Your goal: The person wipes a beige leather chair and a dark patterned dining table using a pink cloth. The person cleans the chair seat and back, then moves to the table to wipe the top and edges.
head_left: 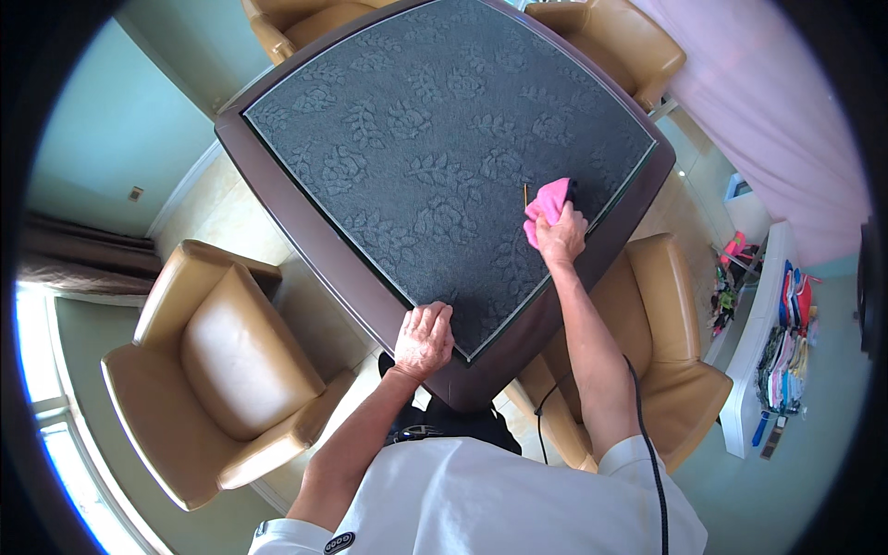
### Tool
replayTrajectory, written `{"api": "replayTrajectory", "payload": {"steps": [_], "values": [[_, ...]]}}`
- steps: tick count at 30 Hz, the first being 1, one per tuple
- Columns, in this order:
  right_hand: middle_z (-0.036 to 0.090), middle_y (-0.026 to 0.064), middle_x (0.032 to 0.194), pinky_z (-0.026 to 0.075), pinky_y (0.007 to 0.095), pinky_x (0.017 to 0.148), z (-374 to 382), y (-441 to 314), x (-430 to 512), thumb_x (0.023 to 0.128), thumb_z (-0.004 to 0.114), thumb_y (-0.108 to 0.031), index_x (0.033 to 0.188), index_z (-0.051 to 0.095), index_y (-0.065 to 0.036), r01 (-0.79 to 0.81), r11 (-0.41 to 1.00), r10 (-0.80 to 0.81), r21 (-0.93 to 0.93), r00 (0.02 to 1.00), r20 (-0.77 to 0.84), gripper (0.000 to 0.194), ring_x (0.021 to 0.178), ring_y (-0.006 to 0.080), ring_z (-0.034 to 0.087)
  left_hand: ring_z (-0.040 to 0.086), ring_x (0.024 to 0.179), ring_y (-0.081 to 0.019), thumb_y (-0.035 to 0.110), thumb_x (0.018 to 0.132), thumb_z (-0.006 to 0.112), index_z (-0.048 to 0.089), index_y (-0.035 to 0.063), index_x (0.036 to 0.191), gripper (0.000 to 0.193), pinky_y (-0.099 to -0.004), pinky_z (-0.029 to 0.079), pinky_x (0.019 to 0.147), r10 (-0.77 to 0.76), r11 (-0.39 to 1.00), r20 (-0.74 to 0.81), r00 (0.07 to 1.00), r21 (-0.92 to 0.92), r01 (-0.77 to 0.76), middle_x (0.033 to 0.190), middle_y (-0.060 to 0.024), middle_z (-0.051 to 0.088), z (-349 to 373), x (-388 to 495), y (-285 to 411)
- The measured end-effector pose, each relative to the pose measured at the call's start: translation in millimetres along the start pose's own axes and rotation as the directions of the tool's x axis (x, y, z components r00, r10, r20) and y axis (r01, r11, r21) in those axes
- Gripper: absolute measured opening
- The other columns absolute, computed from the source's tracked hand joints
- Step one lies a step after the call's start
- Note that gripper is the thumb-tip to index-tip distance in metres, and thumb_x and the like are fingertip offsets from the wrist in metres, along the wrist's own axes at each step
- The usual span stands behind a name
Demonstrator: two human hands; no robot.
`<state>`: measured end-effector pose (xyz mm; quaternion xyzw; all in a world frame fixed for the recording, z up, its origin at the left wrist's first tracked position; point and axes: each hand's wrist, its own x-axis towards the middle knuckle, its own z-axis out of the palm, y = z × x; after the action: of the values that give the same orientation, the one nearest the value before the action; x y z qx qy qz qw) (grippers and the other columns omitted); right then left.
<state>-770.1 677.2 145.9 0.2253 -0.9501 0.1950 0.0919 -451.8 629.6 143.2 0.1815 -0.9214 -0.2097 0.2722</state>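
A dark wooden table fills the middle, its top covered by a dark grey inset with a raised floral pattern and a glass-like edge. My right hand grips a bunched pink cloth, which touches or hovers just over the surface near the right edge. A black patch shows at the cloth's far side. Just left of it is a thin orange-brown strip. My left hand rests with curled fingers on the near left rim, by the near corner; whatever lies under its fingers is hidden.
Tan leather armchairs surround the table, one at the left and one at the right, close to my right arm. A black cord runs along my right side. Folded clothes lie by a white shelf.
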Motion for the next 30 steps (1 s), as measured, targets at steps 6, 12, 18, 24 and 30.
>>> {"api": "replayTrajectory", "payload": {"steps": [6, 12, 18, 24, 30], "values": [[0.060, 0.0137, 0.098, 0.054, 0.0549, 0.078, -15, -32, -79, 0.073, 0.079, -0.031, 0.098, 0.058, -0.010, 0.128, 0.987, -0.127, 0.094, 0.992, -0.009, 0.039, 0.101, 0.0378, 0.059, 0.058, 0.104, -0.0324, 0.007, 0.077, 0.067, 0.058, 0.0003, 0.123, 0.047, -0.0445, 0.049, 0.089, -0.029, 0.999, -0.056, 0.998, -0.024, 0.028, 0.120, -0.0149, 0.059, 7, -3, -4], [0.059, 0.0145, 0.093, 0.051, 0.0537, 0.076, -35, -68, -174, 0.073, 0.080, -0.023, 0.098, 0.058, -0.006, 0.324, 0.923, -0.337, 0.205, 0.941, 0.033, 0.038, 0.093, 0.0398, 0.058, 0.058, 0.111, -0.0389, 0.003, 0.077, 0.065, 0.053, -0.0022, 0.132, 0.057, -0.0482, 0.047, 0.098, -0.105, 0.987, -0.118, 0.987, -0.134, 0.089, 0.126, -0.0208, 0.059, 6, -5, -5], [0.059, 0.0121, 0.091, 0.052, 0.0482, 0.074, -35, -74, -199, 0.070, 0.080, -0.022, 0.101, 0.062, -0.006, 0.324, 0.917, -0.337, 0.233, 0.941, 0.015, 0.039, 0.089, 0.0365, 0.059, 0.059, 0.107, -0.0367, 0.002, 0.073, 0.062, 0.053, -0.0028, 0.131, 0.059, -0.0466, 0.048, 0.094, -0.076, 0.981, -0.162, 0.984, -0.189, 0.045, 0.124, -0.0184, 0.060, 5, -1, -5], [0.059, 0.0135, 0.088, 0.052, 0.0506, 0.073, -24, -66, -157, 0.075, 0.077, -0.021, 0.101, 0.063, -0.005, 0.372, 0.882, -0.384, 0.290, 0.923, -0.019, 0.034, 0.088, 0.0374, 0.059, 0.057, 0.112, -0.0353, 0.002, 0.070, 0.063, 0.054, -0.0008, 0.131, 0.061, -0.0457, 0.047, 0.096, -0.087, 0.991, -0.058, 0.995, -0.107, 0.080, 0.127, -0.0170, 0.057, 8, -2, -5], [0.061, 0.0142, 0.093, 0.053, 0.0540, 0.076, 4, -51, -71, 0.074, 0.076, -0.025, 0.097, 0.061, -0.007, 0.309, 0.925, -0.319, 0.222, 0.948, 0.009, 0.032, 0.095, 0.0375, 0.061, 0.057, 0.114, -0.0340, 0.003, 0.069, 0.064, 0.054, -0.0001, 0.131, 0.062, -0.0461, 0.047, 0.094, -0.076, 0.997, -0.040, 0.996, -0.029, 0.075, 0.127, -0.0158, 0.057, 10, -7, -6]]}}
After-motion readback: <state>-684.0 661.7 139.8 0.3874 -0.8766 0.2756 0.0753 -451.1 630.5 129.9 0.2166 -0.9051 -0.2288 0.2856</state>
